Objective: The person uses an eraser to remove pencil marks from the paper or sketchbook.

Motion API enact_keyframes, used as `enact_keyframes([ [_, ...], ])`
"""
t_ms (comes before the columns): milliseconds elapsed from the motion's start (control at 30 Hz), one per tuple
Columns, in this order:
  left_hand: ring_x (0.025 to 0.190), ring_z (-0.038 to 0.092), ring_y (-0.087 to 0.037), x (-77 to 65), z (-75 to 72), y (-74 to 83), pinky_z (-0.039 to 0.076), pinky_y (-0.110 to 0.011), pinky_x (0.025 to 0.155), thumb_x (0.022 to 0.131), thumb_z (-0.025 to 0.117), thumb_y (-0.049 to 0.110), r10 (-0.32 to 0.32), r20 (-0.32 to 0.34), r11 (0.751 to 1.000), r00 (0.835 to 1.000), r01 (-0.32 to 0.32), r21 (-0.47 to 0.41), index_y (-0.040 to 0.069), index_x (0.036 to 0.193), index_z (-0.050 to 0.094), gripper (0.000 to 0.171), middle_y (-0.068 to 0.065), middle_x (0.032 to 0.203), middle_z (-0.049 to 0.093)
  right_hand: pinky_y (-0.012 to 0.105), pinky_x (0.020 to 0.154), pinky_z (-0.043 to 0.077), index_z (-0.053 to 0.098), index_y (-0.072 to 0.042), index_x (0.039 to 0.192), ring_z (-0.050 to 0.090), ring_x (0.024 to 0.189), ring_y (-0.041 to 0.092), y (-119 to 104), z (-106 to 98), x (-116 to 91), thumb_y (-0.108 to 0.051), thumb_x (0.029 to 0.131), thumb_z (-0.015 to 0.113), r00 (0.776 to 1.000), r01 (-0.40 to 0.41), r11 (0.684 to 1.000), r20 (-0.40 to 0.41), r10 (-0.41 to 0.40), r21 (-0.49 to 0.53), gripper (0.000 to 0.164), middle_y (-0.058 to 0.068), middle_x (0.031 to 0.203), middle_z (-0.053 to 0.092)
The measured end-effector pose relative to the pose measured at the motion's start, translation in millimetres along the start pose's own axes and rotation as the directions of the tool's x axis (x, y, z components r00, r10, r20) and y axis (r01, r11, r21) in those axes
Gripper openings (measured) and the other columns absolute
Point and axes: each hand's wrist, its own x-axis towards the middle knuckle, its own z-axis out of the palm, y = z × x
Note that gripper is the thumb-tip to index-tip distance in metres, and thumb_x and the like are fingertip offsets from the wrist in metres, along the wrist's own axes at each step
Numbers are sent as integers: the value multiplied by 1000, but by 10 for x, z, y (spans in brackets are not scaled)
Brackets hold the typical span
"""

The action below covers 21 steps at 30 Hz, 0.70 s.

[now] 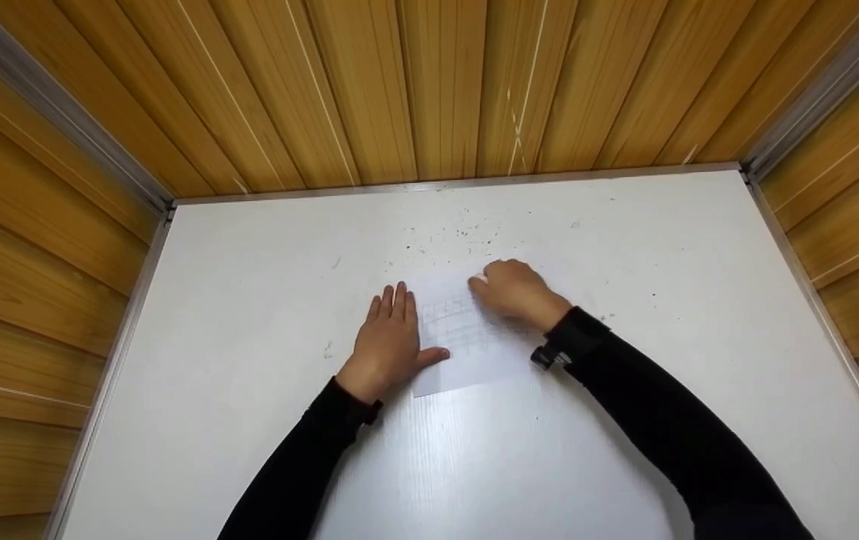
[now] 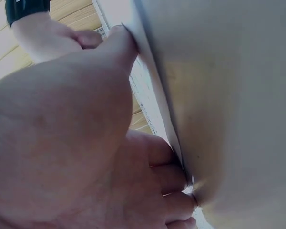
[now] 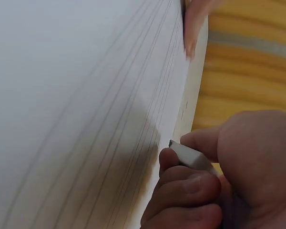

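A white sheet of paper (image 1: 440,375) with pencil lines in a grid lies on the white table. My left hand (image 1: 390,341) presses on its left edge, fingers straight and thumb spread onto the sheet. Over the upper right part of the paper, my right hand (image 1: 512,291) pinches a white eraser (image 3: 193,158) between thumb and curled fingers. The eraser's corner looks dark and is close over the pencil lines in the right wrist view. Part of the drawing is hidden under the right hand.
Dark eraser crumbs (image 1: 467,232) are scattered on the table (image 1: 264,300) beyond the paper, with a few more to its left. Wood-patterned panels (image 1: 444,90) stand along the back and both sides, meeting the table at a grey metal edge.
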Motion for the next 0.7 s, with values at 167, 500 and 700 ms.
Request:
enact_keyframes([
  [167, 172, 21, -45, -4, 14, 20, 21, -55, 141, 99, 59, 81, 1, -3, 1000, 1000, -1, -19, -10, 171, 26, 120, -30, 180, 24, 56, 99, 63, 77, 2, 116, 75, 114, 42, -575, 306, 106, -40, 114, 48, 996, 92, 989, 15, -91, -113, 51, 25, 122, 78],
  [500, 172, 23, -41, -2, 21, 128, 22, -53, 141, 99, 56, 84, -14, 8, 999, 1000, 13, 43, -10, 171, 26, 122, -28, 181, 25, 58, 92, 64, 78, 3, 109, 75, 105, 43, -200, 243, 90, -35, 110, 49, 996, 75, 990, -32, -79, -117, 48, 27, 115, 77],
  [700, 172, 23, -41, -1, -8, 118, 22, -52, 141, 98, 56, 84, -18, 1, 998, 1000, 18, 61, -10, 171, 26, 122, -28, 181, 26, 65, 114, 53, 68, 10, 138, 66, 129, 53, 634, -188, -129, -38, 112, 45, 996, -68, 997, -54, 66, -38, 59, 35, 139, 69],
])
